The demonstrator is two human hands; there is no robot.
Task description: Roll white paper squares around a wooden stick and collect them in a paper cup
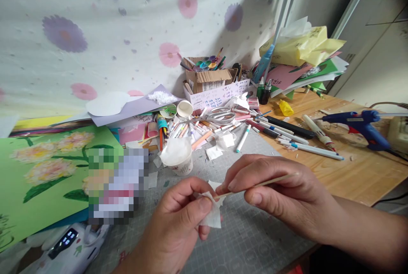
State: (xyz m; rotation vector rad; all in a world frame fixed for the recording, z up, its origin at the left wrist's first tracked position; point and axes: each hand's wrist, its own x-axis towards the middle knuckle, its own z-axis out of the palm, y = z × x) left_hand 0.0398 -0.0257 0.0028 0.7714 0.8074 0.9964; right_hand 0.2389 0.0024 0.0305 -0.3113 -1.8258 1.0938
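Note:
My left hand (178, 218) pinches a small white piece of tissue paper (213, 213) between thumb and fingers, low in the middle of the view. My right hand (280, 193) holds a thin wooden stick (255, 186) between thumb and forefinger, its tip pressed into the paper. Both hands hover just above a grey cutting mat (242, 240). A white paper cup (177, 157) covered with tissue stands just beyond my left hand.
Green card with paper flowers (47, 172) lies at left. Pens, markers and scissors (219, 116) are heaped behind the cup, by a cardboard box (207, 78). A blue glue gun (360, 123) rests on the wooden table (366, 167) at right. Paper stacks (302, 57) sit at back right.

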